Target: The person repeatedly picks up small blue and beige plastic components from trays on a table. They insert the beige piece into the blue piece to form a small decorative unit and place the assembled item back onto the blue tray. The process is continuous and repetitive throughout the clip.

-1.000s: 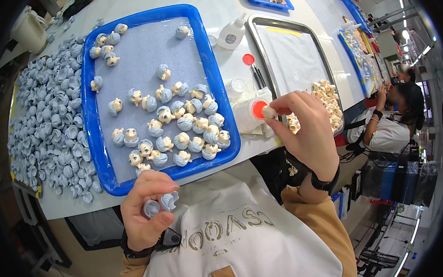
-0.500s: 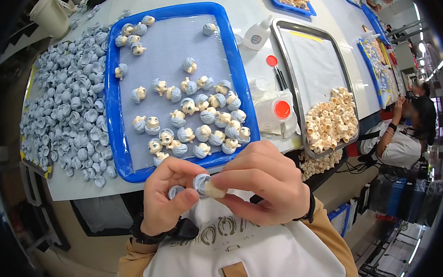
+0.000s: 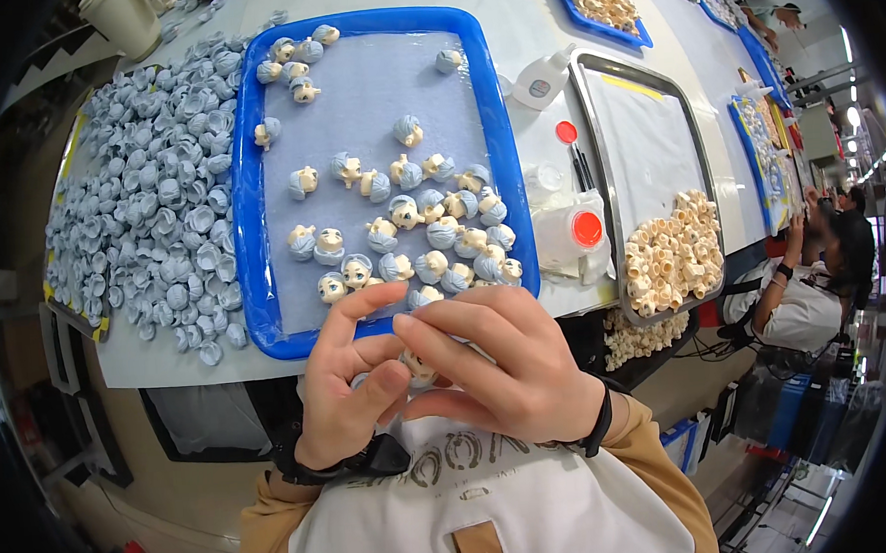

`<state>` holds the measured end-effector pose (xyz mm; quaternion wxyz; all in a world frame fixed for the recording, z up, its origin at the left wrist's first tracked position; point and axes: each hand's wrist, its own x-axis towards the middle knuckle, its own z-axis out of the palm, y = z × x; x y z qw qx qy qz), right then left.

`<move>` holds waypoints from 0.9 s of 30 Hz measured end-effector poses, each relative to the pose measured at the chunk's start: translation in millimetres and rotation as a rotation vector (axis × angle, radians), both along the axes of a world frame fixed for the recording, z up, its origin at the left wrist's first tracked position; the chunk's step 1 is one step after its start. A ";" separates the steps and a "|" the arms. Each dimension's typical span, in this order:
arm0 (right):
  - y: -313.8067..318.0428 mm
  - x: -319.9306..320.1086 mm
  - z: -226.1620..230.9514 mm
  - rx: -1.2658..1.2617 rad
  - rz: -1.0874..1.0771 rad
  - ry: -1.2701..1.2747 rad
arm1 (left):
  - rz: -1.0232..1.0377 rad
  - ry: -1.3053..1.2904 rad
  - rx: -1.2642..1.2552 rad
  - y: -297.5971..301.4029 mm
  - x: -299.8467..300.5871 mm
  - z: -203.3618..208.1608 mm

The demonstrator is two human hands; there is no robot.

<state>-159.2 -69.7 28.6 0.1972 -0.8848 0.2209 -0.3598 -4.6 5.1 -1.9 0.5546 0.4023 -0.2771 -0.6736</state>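
A small doll head (image 3: 421, 369), cream with a painted face, sits between my two hands in front of the blue tray (image 3: 246, 237). My left hand (image 3: 347, 397) grips it with the thumb and fingers, the index finger raised, and a bit of pale blue shell (image 3: 358, 380) shows in that palm. From the other side my right hand (image 3: 513, 368) closes its fingers on the same head, covering much of it. Several finished-looking doll heads (image 3: 382, 236) with blue hair lie in the tray, mostly toward its near right.
Left of the tray spreads a heap of blue hair shells (image 3: 158, 191). To the right stand a white squeeze bottle (image 3: 541, 79), a red-lidded jar (image 3: 569, 232) and a metal tray (image 3: 609, 148) holding cream face pieces (image 3: 672, 254). A co-worker (image 3: 795, 293) sits far right.
The cream piece and blue shell, visible separately before, are now together as a head with its face showing. My right hand has shifted left, and the left index finger has lifted.
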 end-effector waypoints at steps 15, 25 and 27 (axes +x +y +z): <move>-13.9 78.3 -17.8 -0.144 -0.119 0.461 | 0.898 -0.113 -0.287 26.9 53.3 2.9; -52.7 -88.9 29.0 0.051 -0.498 0.272 | 0.184 -0.233 -0.285 14.0 19.3 11.9; -82.4 -146.5 23.7 0.126 -0.698 0.448 | 0.167 -0.281 -0.213 13.6 14.7 10.6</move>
